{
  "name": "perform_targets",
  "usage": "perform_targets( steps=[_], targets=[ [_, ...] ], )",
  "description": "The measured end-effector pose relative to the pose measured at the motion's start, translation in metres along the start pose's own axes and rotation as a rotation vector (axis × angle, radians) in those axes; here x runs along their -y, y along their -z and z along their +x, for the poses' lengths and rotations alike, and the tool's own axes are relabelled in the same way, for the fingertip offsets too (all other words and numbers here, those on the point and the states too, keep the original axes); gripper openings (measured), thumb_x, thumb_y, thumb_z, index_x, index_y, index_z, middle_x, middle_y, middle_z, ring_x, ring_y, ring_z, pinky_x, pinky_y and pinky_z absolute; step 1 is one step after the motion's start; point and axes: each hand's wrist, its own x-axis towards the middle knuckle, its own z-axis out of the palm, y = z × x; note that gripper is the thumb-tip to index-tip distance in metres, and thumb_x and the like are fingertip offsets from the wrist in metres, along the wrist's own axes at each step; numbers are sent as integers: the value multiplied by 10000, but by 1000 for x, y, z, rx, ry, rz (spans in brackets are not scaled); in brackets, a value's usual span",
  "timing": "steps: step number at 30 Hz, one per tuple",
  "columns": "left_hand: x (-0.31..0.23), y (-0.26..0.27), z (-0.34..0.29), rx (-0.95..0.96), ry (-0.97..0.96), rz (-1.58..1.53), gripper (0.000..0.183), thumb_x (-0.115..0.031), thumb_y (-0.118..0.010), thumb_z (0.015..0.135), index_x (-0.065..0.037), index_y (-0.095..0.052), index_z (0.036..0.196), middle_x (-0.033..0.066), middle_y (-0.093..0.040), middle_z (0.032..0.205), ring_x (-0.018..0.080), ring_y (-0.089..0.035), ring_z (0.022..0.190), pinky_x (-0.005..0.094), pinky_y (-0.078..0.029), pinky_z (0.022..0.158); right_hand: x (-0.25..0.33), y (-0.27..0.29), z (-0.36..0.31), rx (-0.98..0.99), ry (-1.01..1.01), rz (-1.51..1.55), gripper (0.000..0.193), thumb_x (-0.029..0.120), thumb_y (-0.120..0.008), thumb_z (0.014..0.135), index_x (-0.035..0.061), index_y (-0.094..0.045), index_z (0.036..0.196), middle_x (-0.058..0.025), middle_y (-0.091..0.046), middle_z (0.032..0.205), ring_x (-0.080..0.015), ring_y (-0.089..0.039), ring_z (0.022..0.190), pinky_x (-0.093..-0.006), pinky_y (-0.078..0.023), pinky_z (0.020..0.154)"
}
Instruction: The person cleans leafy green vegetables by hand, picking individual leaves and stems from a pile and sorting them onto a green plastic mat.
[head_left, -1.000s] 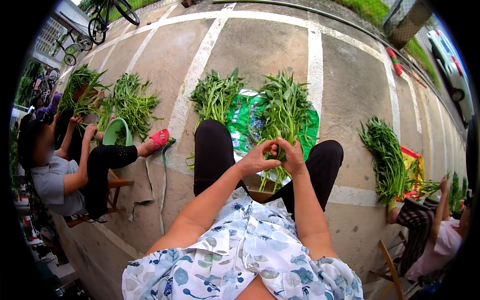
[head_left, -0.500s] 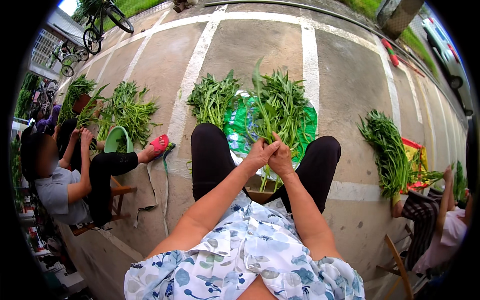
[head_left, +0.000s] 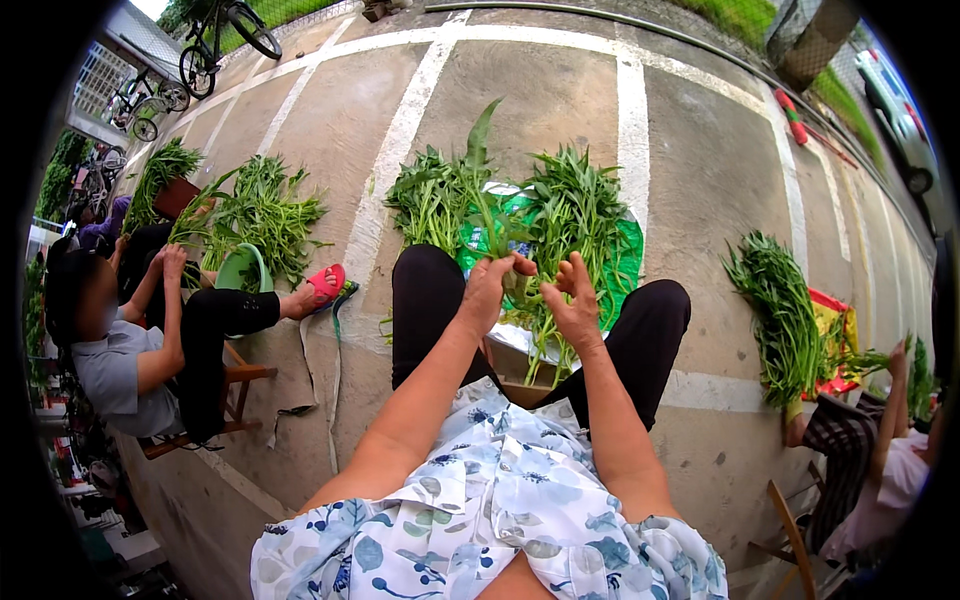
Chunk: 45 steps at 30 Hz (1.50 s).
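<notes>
My left hand (head_left: 486, 294) is closed around a leafy green stalk (head_left: 481, 140), which looks like water spinach. Its long leaves point up and away from me. Just to the right, my right hand (head_left: 573, 310) is apart from it, with fingers and thumb separated and nothing clear between them. Beyond my hands lie two heaps of the same greens, a left heap (head_left: 428, 198) and a right heap (head_left: 575, 200). The right heap rests on a green printed plastic bag (head_left: 628, 255), its stems reaching back toward me between my knees.
A seated person (head_left: 125, 350) at left handles greens beside a green basin (head_left: 243, 268) and a leafy pile (head_left: 270, 210). At right another seated person (head_left: 880, 480) works by a large heap (head_left: 775, 310). Bicycles (head_left: 200, 65) stand far left; a car (head_left: 893, 110) is far right.
My hands, together half a second ago, have come apart. My left hand has moved left with the stalk; my right hand has drawn away and its fingers have opened.
</notes>
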Motion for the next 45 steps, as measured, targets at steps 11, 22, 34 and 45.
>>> perform_targets(
  steps=[11,22,34,45],
  targets=[
    [-32,42,2,87,-14,-541,168,-184,-397,882,-80,-528,895,-15,-445,607,134,-452,575,330,-429,701,5,25,17,-251,-317,458,505,152,-608,820,-86,-416,1223,-50,-556,867,-82,-526,676,-228,-463,561],
    [-48,37,-10,360,-39,-653,249,-200,-369,878,-27,-545,908,-23,-391,502,94,-351,426,242,-318,478,-3,31,15,-187,-398,388,335,150,-608,821,-19,-529,1100,1,-542,724,-64,-522,607,-214,-450,510],
    [-56,33,-14,510,-22,-746,278,-201,-342,890,-16,-544,936,-14,-406,499,90,-348,411,238,-306,464,14,35,15,21,-612,851,153,276,-466,909,126,-497,924,42,-520,718,-123,-553,664,-278,-455,592],
    [-58,26,-15,560,-39,-750,235,-203,-359,892,-17,-495,937,-18,-405,521,83,-341,413,235,-295,461,18,37,14,180,-643,879,212,328,-430,925,143,-469,828,52,-446,666,-112,-500,643,-270,-406,567]
  ],
)
